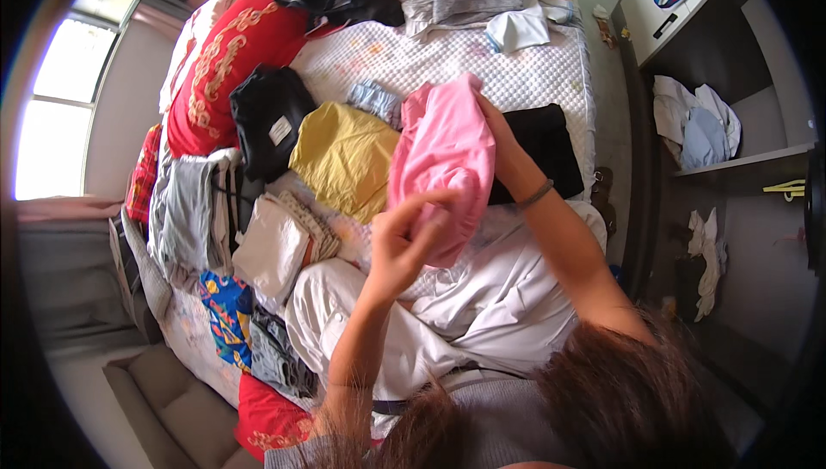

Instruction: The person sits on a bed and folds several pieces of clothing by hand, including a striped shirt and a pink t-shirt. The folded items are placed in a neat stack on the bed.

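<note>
A pink garment (445, 153), partly folded, is held up over the bed in front of my crossed legs. My right hand (495, 124) grips its right edge, with most of the fingers hidden behind the cloth. My left hand (406, 236) is before the garment's lower part, index finger and thumb curved toward each other. Blur hides whether these fingertips pinch the fabric. Left of the garment lies a folded yellow garment (345, 156). A folded black garment (542, 149) lies beyond my right wrist, and a small light-blue denim piece (375, 101) is just behind.
On the quilted bed (516, 75), folded clothes include a black bundle (271, 120), grey garments (190, 211) and a white stack (274, 243). A red embroidered pillow (226, 75) lies at left. Loose clothes (464, 7) spread across the far side. An open wardrobe (761, 198) stands right.
</note>
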`<state>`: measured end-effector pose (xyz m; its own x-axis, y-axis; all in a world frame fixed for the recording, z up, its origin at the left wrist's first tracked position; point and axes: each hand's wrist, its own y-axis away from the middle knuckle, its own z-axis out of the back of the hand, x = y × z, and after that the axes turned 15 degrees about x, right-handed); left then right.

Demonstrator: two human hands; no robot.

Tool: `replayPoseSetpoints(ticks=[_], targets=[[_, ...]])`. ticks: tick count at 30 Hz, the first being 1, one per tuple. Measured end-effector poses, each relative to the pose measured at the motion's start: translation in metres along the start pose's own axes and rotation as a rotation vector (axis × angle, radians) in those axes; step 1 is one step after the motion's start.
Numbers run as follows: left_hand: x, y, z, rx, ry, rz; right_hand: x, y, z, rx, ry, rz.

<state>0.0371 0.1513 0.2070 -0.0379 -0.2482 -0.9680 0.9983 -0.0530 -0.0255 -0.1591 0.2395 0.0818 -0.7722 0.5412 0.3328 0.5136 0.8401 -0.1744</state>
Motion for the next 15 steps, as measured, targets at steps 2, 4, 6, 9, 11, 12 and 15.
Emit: replayPoseSetpoints(ticks=[2,4,6,9,11,12,15], targets=[[0.007,0.02,-0.001,-0.177,0.21,0.007,0.001,0.004,0.001,-0.082,0.067,-0.008],[0.018,0.049,0.002,-0.251,0.294,0.027,-0.005,0.011,-0.012,-0.053,0.177,-0.067],[0.025,0.074,0.0,-0.311,0.341,0.103,-0.008,0.02,-0.025,-0.067,0.414,-0.188],[0.036,0.105,0.001,-0.438,0.417,0.091,-0.004,0.037,-0.021,-0.154,0.578,-0.152],[0.03,0.126,0.012,-0.539,0.492,0.012,0.008,0.048,-0.032,-0.239,0.53,0.025],[0.022,0.135,0.019,-0.595,0.522,0.05,0.017,0.058,-0.043,-0.232,0.536,0.093],[0.003,0.174,0.042,-0.605,0.678,-0.098,0.019,0.09,-0.112,-0.105,0.579,0.191]])
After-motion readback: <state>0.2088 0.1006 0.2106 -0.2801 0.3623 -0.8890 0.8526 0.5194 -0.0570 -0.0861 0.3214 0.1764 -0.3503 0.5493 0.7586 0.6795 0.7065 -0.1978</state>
